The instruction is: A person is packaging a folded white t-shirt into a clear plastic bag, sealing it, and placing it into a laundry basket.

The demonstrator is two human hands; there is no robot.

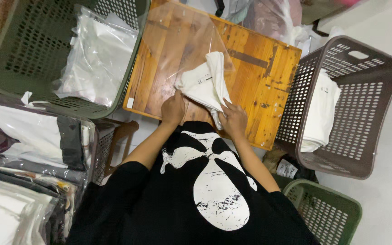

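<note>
The folded white garment [205,81], mid-frame, slides best into the clear bag [182,41] if the left hand [172,109] pins its edge while the right hand [233,119] pinches and feeds.

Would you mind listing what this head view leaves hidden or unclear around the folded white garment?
- Left hand fingertips: tucked under the white garment.
- Clear plastic bag: its opening is lost in glare on the wooden table.
- Garment's small label: too small to make out.
- Brown basket: the wall hides its lower contents.

Both forearms reach forward, left hand [173,108] and right hand [233,119] close together, fingers curled in grip.
</note>
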